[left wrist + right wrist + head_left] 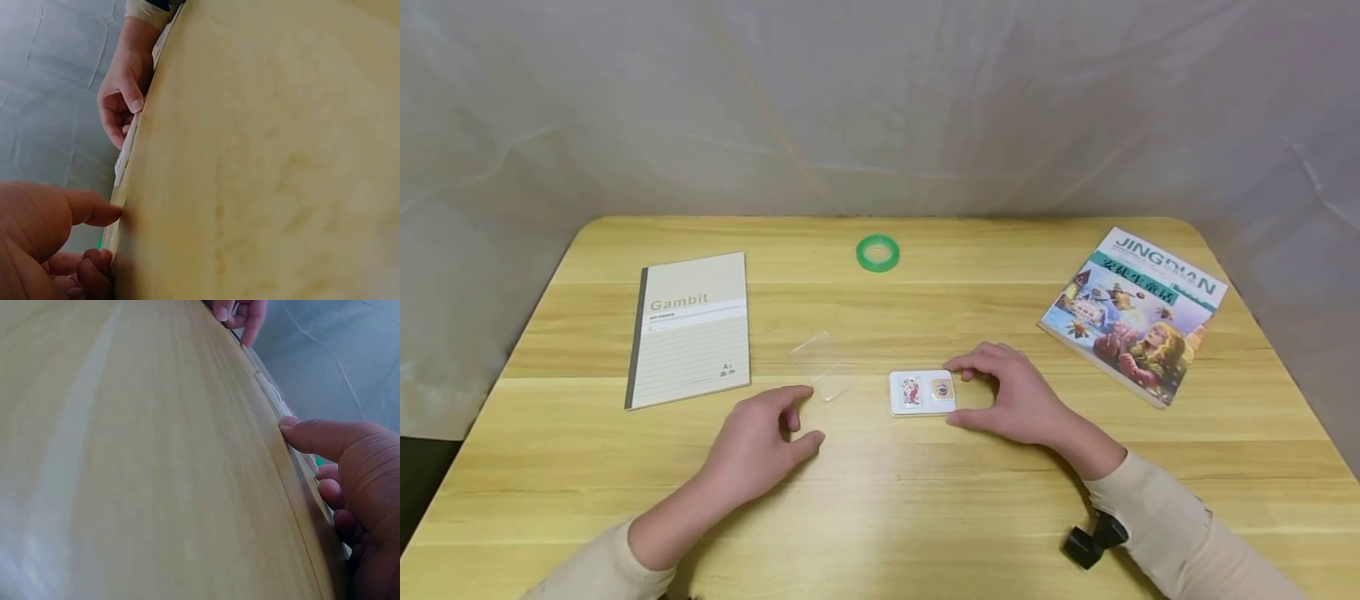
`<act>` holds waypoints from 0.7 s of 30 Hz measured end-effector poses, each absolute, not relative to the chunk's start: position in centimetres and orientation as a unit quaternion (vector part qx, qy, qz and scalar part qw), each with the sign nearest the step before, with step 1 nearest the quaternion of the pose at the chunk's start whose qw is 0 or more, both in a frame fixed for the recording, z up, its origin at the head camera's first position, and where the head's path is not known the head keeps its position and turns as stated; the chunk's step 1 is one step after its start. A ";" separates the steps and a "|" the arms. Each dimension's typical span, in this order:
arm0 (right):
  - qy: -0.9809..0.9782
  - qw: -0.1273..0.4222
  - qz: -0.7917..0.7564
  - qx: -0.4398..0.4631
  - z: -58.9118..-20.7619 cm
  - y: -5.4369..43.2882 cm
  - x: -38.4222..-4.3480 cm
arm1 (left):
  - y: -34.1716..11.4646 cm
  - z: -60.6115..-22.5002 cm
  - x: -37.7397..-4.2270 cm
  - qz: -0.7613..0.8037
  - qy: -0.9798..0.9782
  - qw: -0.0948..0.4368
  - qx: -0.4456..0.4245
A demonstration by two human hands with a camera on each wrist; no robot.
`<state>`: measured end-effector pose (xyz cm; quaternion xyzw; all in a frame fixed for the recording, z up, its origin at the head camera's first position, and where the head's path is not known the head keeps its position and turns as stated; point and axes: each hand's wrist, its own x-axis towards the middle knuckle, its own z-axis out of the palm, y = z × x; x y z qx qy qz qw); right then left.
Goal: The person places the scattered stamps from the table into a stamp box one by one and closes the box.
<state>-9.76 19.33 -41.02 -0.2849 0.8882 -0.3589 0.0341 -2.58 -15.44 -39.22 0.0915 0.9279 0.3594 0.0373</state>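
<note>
A flat white case [922, 412] lies on the table in front of me. In it sit a small picture card [912, 391] with a red figure and a gold square [942, 390] with a dark round middle. My right hand [1018, 404] holds the case by its right end, thumb at the near corner and forefinger at the far corner. To the left lies a thin clear plastic cover [826, 367], hard to see against the wood. My left hand [756, 446] is beside it, forefinger tip right at its near left edge, thumb apart and other fingers loosely bent.
A beige notebook [692, 333] lies at the left of the wooden table [850, 517]. Farther back is a green tape roll [877, 265]. On the right is a picture-covered book [1138, 312]. A grey sheet [880, 108] hangs behind the table.
</note>
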 end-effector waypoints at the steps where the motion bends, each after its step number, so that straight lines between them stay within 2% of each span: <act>1: 0.888 0.034 -0.359 -0.285 -41.0 19.3 -9.8 | -15.4 -39.2 -2.7 0.357 0.928 0.042 0.097; 5: 0.887 0.032 -0.361 -0.286 -41.1 19.3 -9.7 | -15.3 -39.3 -3.6 0.354 0.925 0.055 0.123; 10: 0.887 0.029 -0.360 -0.289 -41.2 19.2 -9.8 | -15.7 -39.0 -5.2 0.386 0.908 0.044 0.156; 21: 0.888 0.031 -0.360 -0.286 -41.1 19.3 -9.7 | -17.6 -37.3 -11.4 0.367 0.902 0.057 0.220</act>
